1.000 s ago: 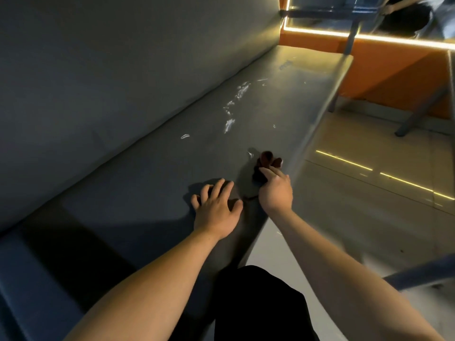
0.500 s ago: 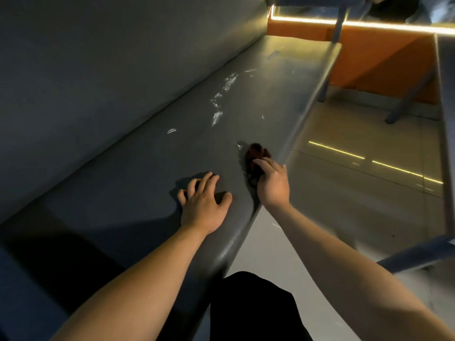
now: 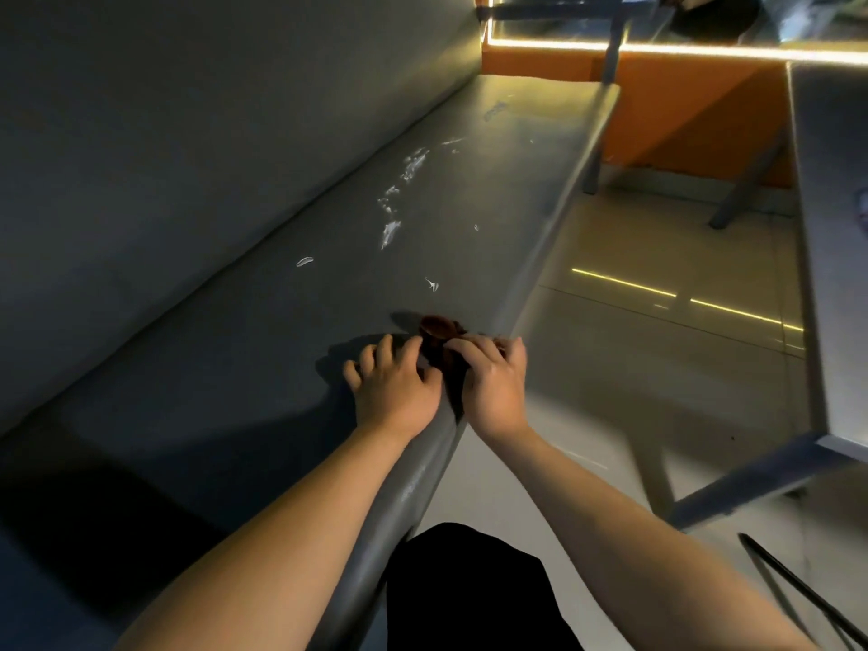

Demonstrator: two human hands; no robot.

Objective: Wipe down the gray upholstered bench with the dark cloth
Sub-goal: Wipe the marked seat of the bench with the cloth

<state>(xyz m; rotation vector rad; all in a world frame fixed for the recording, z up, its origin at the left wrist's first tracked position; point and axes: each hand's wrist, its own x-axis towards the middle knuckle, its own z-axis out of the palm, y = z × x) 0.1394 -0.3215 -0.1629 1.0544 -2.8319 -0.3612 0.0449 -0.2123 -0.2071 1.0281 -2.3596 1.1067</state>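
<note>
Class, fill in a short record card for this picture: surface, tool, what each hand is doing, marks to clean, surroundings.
surface: gray upholstered bench, seat with a tall backrest
tool: dark cloth, bunched near the seat's front edge
grip: right hand, fingers curled over the cloth
support: left hand, resting on the seat right beside the cloth
marks: white smears on the seat beyond the cloth
surroundings: tiled floor; orange wall at the far end
</note>
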